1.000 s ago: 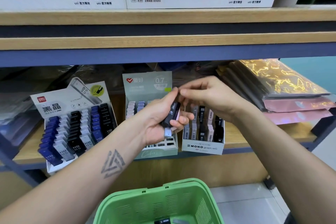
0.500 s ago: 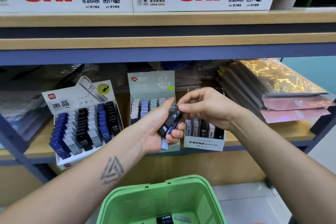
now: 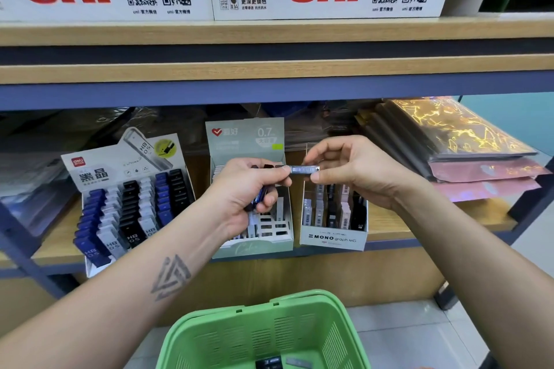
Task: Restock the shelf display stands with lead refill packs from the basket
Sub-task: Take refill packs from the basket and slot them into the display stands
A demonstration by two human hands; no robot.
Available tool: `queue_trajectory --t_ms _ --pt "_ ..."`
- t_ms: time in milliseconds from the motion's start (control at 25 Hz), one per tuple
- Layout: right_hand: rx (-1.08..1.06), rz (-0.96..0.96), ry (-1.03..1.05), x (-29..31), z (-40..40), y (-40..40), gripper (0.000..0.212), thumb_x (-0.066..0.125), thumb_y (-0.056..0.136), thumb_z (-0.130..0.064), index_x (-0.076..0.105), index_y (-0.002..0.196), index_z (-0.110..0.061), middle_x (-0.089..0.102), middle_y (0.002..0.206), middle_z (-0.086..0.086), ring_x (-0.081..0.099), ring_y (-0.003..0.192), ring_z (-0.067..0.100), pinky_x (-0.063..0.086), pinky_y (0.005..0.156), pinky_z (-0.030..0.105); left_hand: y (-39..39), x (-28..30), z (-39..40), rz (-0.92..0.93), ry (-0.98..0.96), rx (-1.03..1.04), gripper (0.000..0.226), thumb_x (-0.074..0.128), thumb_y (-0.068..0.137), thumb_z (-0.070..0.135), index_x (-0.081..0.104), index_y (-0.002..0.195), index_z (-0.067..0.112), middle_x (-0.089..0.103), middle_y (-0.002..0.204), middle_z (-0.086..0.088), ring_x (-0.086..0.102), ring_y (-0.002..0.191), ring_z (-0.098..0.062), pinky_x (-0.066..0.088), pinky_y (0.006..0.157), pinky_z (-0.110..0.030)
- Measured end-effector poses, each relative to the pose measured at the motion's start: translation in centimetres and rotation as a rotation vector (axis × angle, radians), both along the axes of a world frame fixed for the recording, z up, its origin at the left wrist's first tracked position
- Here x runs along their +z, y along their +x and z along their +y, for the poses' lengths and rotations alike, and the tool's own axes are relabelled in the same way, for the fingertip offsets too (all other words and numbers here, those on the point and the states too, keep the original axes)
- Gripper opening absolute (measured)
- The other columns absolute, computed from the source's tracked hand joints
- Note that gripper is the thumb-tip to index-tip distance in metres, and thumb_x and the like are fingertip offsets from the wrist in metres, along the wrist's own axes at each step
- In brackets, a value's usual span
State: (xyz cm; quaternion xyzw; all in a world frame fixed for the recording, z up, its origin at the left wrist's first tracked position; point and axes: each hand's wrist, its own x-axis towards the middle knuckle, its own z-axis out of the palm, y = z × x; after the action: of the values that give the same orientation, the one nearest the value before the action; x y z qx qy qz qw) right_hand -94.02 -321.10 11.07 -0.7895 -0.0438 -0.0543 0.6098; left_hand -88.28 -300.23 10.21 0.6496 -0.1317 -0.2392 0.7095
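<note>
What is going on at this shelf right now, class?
A person is restocking lead refill stands on a shop shelf. The left hand grips a small bunch of refill packs in front of the middle stand. The right hand pinches one pack, held level between both hands above the Mono stand, not yet slotted in. Another stand sits further left. Below, a green basket holds a few more packs.
</note>
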Motion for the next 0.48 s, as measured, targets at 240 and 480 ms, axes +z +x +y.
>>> queue_trajectory --t_ms 240,480 --pt "0.042 0.001 -0.326 0.7 0.5 -0.2 0.032 0.079 0.084 -0.003 0.073 0.113 -0.015 0.076 0.095 0.007 0.074 0.09 0.019 0.059 0.081 0.028 -0.4 0.0 -1.8 -0.014 0.054 -0.041 0.007 0.07 0.091 0.008 0.066 0.09 0.002 0.058 0.066 -0.01 0.04 0.037 -0.01 0.023 0.033 -0.015" --pt "-0.199 0.054 0.044 1.9 -2.5 -0.9 0.04 0.059 0.094 0.011 0.059 0.13 -0.006 0.074 0.099 0.019 0.075 0.094 0.031 0.062 0.086 0.038 -0.4 -0.1 -3.4 0.143 0.0 -0.105 0.017 0.069 0.091 0.009 0.059 0.102 0.001 0.055 0.062 -0.007 0.039 0.037 -0.01 0.025 0.032 -0.015"
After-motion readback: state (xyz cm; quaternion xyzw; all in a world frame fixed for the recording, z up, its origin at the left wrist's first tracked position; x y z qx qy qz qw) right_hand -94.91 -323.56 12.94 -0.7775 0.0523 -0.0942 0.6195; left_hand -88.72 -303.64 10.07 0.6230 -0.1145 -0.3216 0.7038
